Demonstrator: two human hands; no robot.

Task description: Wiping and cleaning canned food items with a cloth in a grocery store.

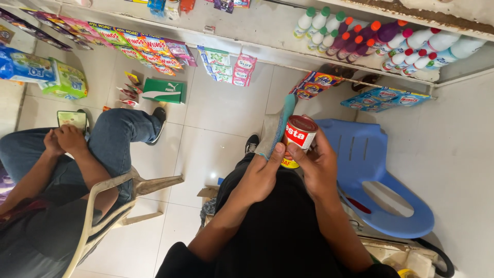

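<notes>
The person is holding a small red tin can [300, 135] in front of their lap, over the black trousers, near the middle of the view. The can is cylindrical, with a red label carrying white lettering, a yellow band showing at its lower end, and a dull metal lid with a raised rim facing up and to the right. The right hand [318, 167] is gripping the can from the right side, its fingers [297, 153] clamped around the label with the thumb lying across the front. The left hand [265, 172] is pressing a grey cloth with a teal edge [277, 128] against the left side of the can, fingers closed on the cloth and the thumb reaching up to touch the can.

Just right of the hands a blue plastic chair [371, 177] is standing on the pale tiled floor [216, 108]. Along the far wall, a shelf [288, 59] is carrying rows of white bottles with coloured caps [381, 38], and strips of bright sachets [139, 44] are hanging at far left. At the left, another person in jeans is sitting in a beige plastic chair [118, 201], their hands [64, 140] holding a phone [72, 118]
</notes>
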